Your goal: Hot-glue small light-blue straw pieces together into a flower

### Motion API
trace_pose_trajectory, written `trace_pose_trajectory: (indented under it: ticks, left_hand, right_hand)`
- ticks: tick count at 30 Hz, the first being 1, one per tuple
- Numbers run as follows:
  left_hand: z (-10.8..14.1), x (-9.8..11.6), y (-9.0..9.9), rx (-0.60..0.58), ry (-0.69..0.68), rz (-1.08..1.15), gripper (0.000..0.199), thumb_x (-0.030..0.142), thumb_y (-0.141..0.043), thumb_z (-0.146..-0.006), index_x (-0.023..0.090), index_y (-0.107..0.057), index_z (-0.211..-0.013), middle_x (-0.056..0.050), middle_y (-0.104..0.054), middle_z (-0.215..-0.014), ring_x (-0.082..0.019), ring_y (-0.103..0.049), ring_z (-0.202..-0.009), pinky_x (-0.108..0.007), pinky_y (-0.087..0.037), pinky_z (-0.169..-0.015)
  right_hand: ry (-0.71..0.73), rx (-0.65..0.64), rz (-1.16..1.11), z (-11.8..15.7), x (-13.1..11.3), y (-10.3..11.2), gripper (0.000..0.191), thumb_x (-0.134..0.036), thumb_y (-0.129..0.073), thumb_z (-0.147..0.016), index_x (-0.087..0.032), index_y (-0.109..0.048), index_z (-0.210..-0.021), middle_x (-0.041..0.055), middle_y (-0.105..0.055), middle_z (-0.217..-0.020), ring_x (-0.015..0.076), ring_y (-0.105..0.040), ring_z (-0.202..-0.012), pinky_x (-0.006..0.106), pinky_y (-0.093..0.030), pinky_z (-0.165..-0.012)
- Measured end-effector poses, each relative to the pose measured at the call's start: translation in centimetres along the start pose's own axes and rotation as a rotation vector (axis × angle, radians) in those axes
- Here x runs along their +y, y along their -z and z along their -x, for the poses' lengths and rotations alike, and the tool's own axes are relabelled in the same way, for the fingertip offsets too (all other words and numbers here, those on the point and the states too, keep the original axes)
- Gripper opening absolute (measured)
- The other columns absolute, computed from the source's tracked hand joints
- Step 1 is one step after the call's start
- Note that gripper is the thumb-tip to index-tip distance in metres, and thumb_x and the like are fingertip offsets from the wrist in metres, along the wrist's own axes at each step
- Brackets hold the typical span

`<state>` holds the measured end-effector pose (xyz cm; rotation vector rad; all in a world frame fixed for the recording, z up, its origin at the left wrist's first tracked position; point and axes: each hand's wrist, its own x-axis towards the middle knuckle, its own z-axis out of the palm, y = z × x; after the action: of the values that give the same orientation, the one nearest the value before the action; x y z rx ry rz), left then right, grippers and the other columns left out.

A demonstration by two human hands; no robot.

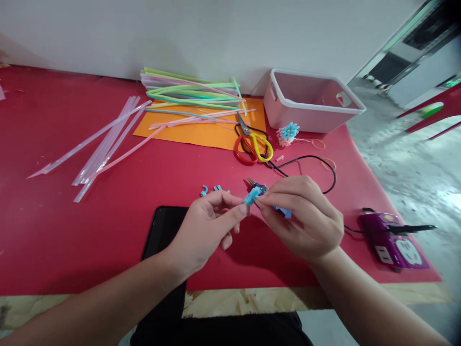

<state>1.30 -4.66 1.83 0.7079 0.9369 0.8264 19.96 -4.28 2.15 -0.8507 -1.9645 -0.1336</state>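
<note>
A small light blue fuzzy piece [252, 196], like a bit of pipe cleaner, is held between my two hands above the red table. My left hand [212, 223] pinches its lower left end between thumb and forefinger. At its upper right end, the thumb and fingertips of my right hand [304, 214] are closed on it. Behind and under my right hand lies a blue tool with a metal nozzle [251, 182], apparently a glue gun, mostly hidden. Several short curled light blue bits [217, 188] rest just beyond my left hand.
Scissors [252, 146], coloured strips [190, 91] and an orange sheet [201, 137] lie toward the wall. Translucent sticks [104, 144] are at left. A pink bin [298, 113] stands behind a small flower [289, 131]. A black cord [333, 180] runs near a purple power block [387, 230]. A dark tablet [163, 230] sits under my left arm.
</note>
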Motion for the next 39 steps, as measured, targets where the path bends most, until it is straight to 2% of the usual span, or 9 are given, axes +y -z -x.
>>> trace_pose_trajectory:
  ticks: [5,20,24,30,35,39]
  left_hand:
    - [0.1,-0.1,0.1,0.021,-0.015,-0.027,0.024,0.033,-0.085,-0.076,0.017,-0.068,-0.079,0.006,-0.060,-0.056,-0.003,-0.047,-0.037,-0.013,-0.037,-0.035]
    - [0.1,-0.1,0.0,-0.021,-0.069,-0.027,0.019,0.030,-0.083,-0.079,0.017,-0.071,-0.074,0.004,-0.063,-0.055,-0.006,-0.054,-0.043,-0.015,-0.046,-0.042]
    - [0.1,0.0,0.0,-0.038,-0.052,-0.044,0.018,0.028,-0.080,-0.082,0.017,-0.070,-0.073,0.005,-0.062,-0.054,-0.005,-0.054,-0.042,-0.015,-0.046,-0.043]
    - [0.1,0.2,-0.1,-0.018,-0.043,-0.037,0.021,0.028,-0.082,-0.079,0.017,-0.067,-0.070,0.005,-0.062,-0.058,-0.005,-0.055,-0.045,-0.015,-0.047,-0.044]
    - [-0.2,0.3,-0.1,-0.037,0.007,0.044,0.026,0.033,-0.086,-0.074,0.016,-0.067,-0.069,0.005,-0.060,-0.057,-0.006,-0.054,-0.047,-0.016,-0.050,-0.045]
    - [-0.6,0.4,0.1,-0.019,0.082,0.139,0.030,0.034,-0.090,-0.069,0.014,-0.067,-0.071,0.005,-0.058,-0.057,-0.006,-0.051,-0.048,-0.016,-0.052,-0.044]
  right_hand:
    - [-0.019,0.012,-0.005,-0.1,-0.3,0.1,0.023,-0.004,-0.073,-0.082,-0.022,-0.070,-0.096,0.0047,-0.072,-0.082,0.0192,-0.068,-0.072,0.037,-0.059,-0.067]
    - [-0.118,-0.003,0.022,0.1,-1.2,0.0,0.021,-0.007,-0.073,-0.083,-0.024,-0.068,-0.094,0.0043,-0.071,-0.082,0.0190,-0.068,-0.072,0.037,-0.060,-0.066]
    - [-0.118,-0.001,0.028,0.0,-1.3,0.0,0.018,-0.008,-0.073,-0.084,-0.023,-0.067,-0.093,0.0044,-0.070,-0.079,0.0183,-0.067,-0.070,0.036,-0.059,-0.065]
    - [-0.139,-0.010,0.017,-0.1,-1.3,-0.1,0.020,-0.006,-0.071,-0.083,-0.023,-0.067,-0.092,0.0042,-0.070,-0.079,0.0185,-0.066,-0.069,0.036,-0.059,-0.063]
    - [-0.177,-0.032,-0.044,0.1,-1.4,0.1,0.023,-0.008,-0.069,-0.083,-0.020,-0.068,-0.103,0.0087,-0.073,-0.090,0.0220,-0.069,-0.080,0.038,-0.059,-0.070]
    - [-0.233,0.018,-0.090,0.1,-1.3,0.4,0.025,-0.012,-0.062,-0.087,-0.015,-0.069,-0.110,0.0112,-0.072,-0.099,0.0224,-0.068,-0.085,0.037,-0.057,-0.070]
